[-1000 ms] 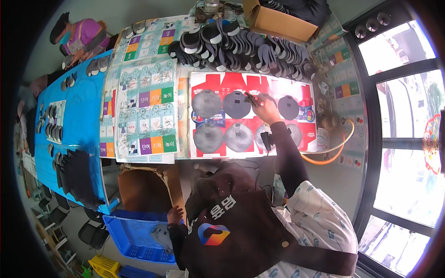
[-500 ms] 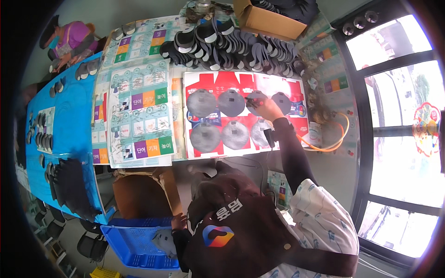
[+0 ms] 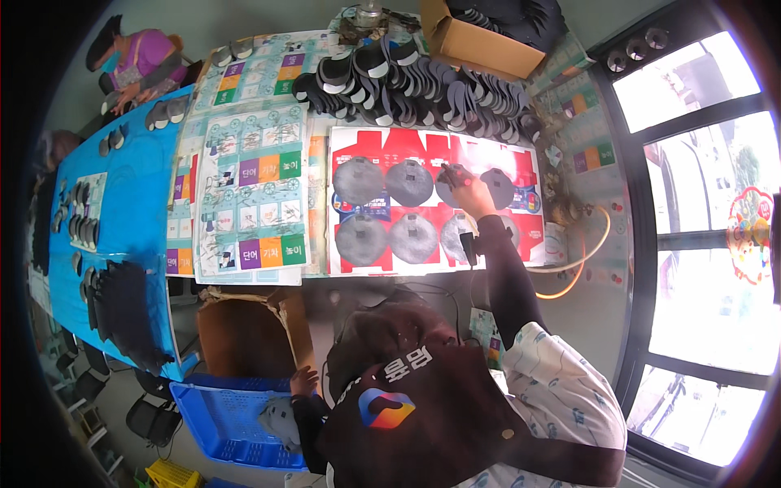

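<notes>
On the table's red-and-white printed sheet (image 3: 533,154) lie two rows of round grey pads (image 3: 355,180), each with a small dark rectangular mark. My right hand (image 3: 475,198) is over the upper row, closed on a small red-and-dark tool (image 3: 458,174); its exact kind is too small to tell. The tool's tip is at the third pad of that row, and my wrist partly hides the pads below. A black corded piece (image 3: 468,246) hangs beside the wrist. My left hand (image 3: 304,381) is low at my side, fingers apart, close to a cardboard box and a blue crate, seemingly holding nothing.
Dark curved pieces (image 3: 439,89) are piled along the table's back, beside an open cardboard box (image 3: 488,49). An orange hose (image 3: 598,244) loops at right. The blue crate (image 3: 236,427) holds grey pieces. At far left, another person (image 3: 142,65) sits by a blue table (image 3: 130,211).
The whole view has shifted slightly. My right hand remains at the third pad with the tool; my left hand has risen a little beside the box and crate.
</notes>
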